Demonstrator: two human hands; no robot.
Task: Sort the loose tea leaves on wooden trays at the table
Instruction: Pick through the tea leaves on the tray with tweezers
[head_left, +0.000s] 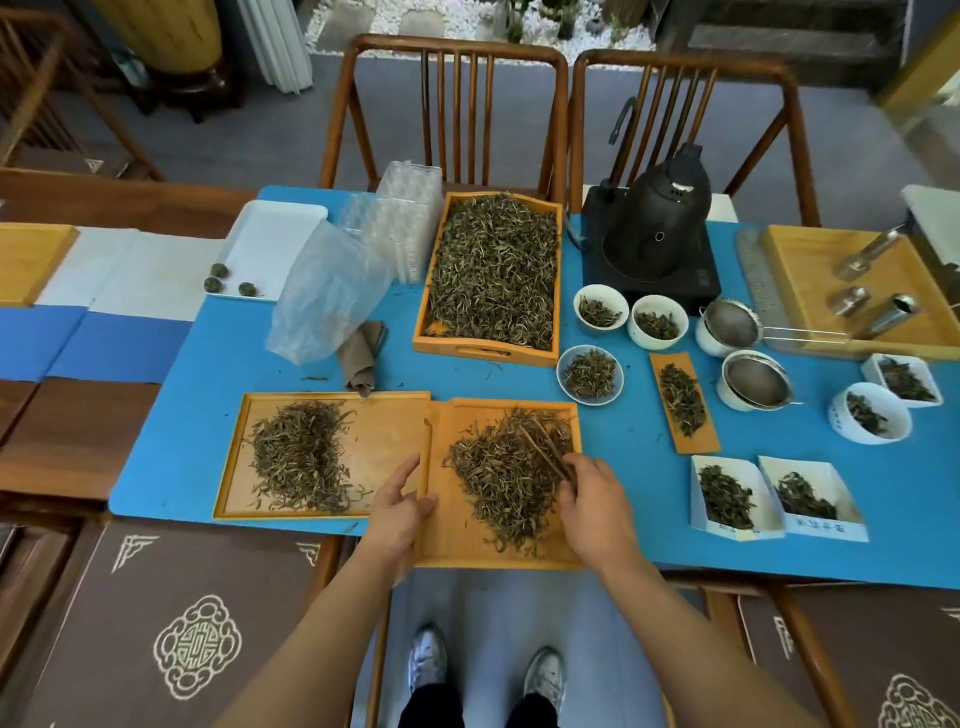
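Note:
Two flat wooden trays lie side by side at the table's near edge. The left tray (384, 431) holds a pile of loose tea leaves (301, 457). The right tray (447, 540) holds a bigger heap of leaves (504, 478) and juts over the table edge. My right hand (592, 504) grips wooden tweezers (545, 449) whose tips lie on that heap. My left hand (402, 506) rests on the right tray's left rim with relaxed fingers, holding nothing. A deep wooden tray (431, 332) full of leaves (493, 270) stands behind.
Right of the trays stand several white bowls with leaves (589, 374), a narrow wooden scoop (685, 402), strainers (756, 382), paper boxes (727, 493) and a black kettle (660, 228). A clear plastic bag (327, 296) and brown cloth (361, 358) lie behind the left tray. Chairs line the far side.

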